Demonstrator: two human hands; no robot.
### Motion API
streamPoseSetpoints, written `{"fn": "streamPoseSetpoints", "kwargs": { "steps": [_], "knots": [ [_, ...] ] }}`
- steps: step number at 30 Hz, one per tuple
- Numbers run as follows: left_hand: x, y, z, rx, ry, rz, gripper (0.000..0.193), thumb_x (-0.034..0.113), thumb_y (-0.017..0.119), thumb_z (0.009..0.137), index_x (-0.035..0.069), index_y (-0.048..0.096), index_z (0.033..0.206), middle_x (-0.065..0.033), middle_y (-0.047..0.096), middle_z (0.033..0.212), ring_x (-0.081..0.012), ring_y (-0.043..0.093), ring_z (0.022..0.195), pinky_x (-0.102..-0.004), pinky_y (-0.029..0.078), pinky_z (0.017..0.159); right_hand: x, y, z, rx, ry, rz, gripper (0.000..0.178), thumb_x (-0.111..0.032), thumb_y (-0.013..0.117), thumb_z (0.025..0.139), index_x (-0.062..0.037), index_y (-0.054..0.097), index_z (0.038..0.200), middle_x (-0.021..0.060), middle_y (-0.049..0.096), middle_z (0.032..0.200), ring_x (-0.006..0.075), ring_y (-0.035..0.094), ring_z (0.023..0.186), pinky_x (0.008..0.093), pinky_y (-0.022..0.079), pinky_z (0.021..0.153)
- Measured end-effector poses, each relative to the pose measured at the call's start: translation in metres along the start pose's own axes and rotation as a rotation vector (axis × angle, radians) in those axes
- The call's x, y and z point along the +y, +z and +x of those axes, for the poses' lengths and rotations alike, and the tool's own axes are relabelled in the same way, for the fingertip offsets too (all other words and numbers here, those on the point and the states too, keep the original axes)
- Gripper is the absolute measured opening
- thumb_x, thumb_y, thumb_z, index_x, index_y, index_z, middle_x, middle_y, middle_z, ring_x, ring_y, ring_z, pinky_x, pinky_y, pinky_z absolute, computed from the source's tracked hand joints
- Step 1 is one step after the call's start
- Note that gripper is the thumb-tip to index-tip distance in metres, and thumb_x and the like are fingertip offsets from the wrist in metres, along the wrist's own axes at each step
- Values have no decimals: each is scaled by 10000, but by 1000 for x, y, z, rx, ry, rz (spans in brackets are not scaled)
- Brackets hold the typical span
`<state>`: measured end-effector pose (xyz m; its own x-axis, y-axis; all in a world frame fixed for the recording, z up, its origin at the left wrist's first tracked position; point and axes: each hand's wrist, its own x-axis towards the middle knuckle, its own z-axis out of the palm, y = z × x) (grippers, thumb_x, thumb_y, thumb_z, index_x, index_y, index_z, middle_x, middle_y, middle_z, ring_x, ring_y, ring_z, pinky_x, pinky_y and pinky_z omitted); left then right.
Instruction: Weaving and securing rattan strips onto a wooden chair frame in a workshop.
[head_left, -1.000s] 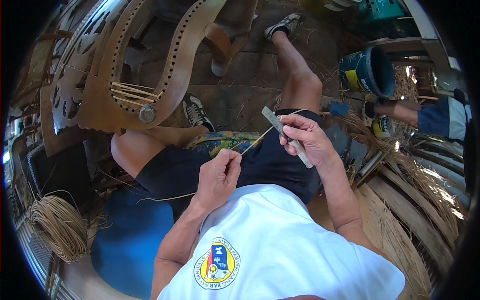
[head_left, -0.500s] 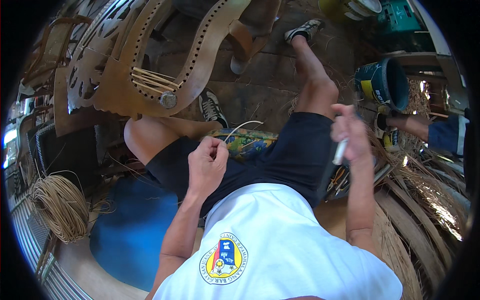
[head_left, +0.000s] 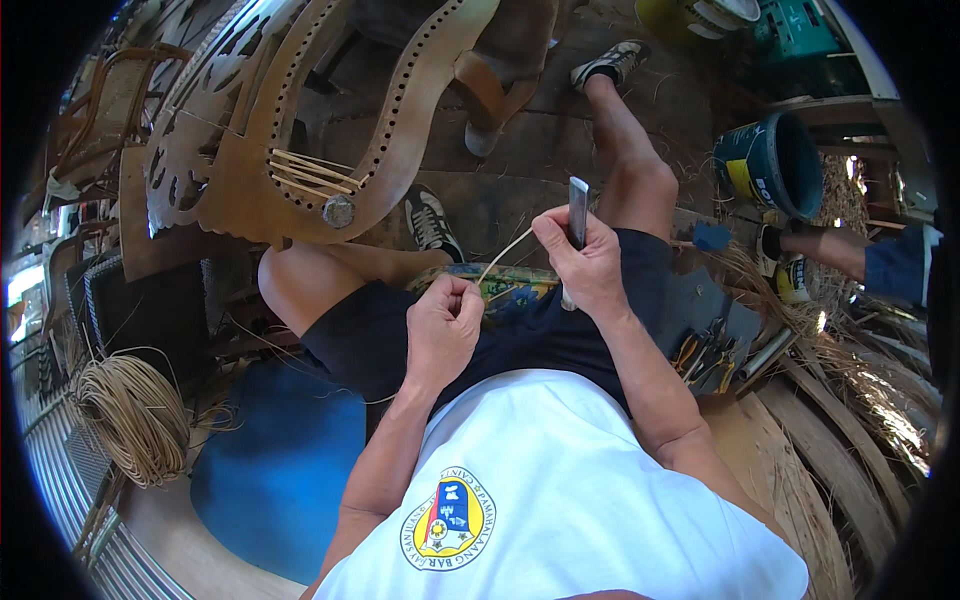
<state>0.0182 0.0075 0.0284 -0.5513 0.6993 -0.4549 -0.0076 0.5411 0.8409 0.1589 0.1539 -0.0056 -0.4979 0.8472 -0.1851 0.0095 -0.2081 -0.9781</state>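
My left hand (head_left: 443,335) is closed, pinching a thin pale rattan strip (head_left: 505,252) above my lap. The strip curves up to my right hand (head_left: 590,262), whose thumb and fingers meet its far end. Upright in the right fist is a flat grey metal tool (head_left: 578,212) like a knife; its lower end pokes out below the palm. Ahead on the left stands a carved wooden chair frame (head_left: 405,125) with rows of small holes. Several rattan strips (head_left: 312,172) cross its lower corner, beside a round metal piece (head_left: 338,210). A patterned cloth (head_left: 520,293) lies between my thighs.
At left a rattan coil (head_left: 132,420) rests by a blue round surface (head_left: 275,470). Pliers and other hand tools (head_left: 705,355) lie by my right thigh. A dark green bucket (head_left: 765,165) and another person's leg (head_left: 830,250) are at right, near split wood pieces (head_left: 835,430).
My right hand has swung left and inward from beside my right thigh, carrying the metal tool, and now meets the strip's end. My left hand has shifted slightly right, still pinching the strip.
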Motion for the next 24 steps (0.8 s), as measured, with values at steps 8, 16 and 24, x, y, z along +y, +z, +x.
{"fn": "streamPoseSetpoints", "kwargs": {
  "steps": [8, 16, 24],
  "knots": [
    [8, -3, 1, -183, 52, 56, 577, 347, 578, 1027, -73, 463, 1405, -210, 651, 1228, -209, 662, 1042, -325, 476, 964, 7, -2, 12, -6, 130, 270, 59, -116, 665, 990, -64, 663, 964, -55, 526, 647, 13, 438, 507, 195, 314, 448],
    [31, 17, 34, -266, 186, 25, 246, 183, 609, 1017, -31, 645, 1133, -125, 694, 937, -143, 661, 823, -285, 539, 730, 2, 5, 1, 57, 78, 18, 80, -89, 659, 968, -47, 669, 900, -71, 599, 806, 20, 532, 753, 224, 459, 671],
    [14, 13, 38, -163, 241, 56, 146, 116, 659, 963, -24, 699, 976, -63, 671, 813, -89, 603, 702, -253, 483, 628, -3, -15, 16, 68, 182, 214, 310, -357, 520, 1071, -67, 630, 1093, -39, 484, 650, 36, 438, 490, 202, 360, 451]
  ]
}}
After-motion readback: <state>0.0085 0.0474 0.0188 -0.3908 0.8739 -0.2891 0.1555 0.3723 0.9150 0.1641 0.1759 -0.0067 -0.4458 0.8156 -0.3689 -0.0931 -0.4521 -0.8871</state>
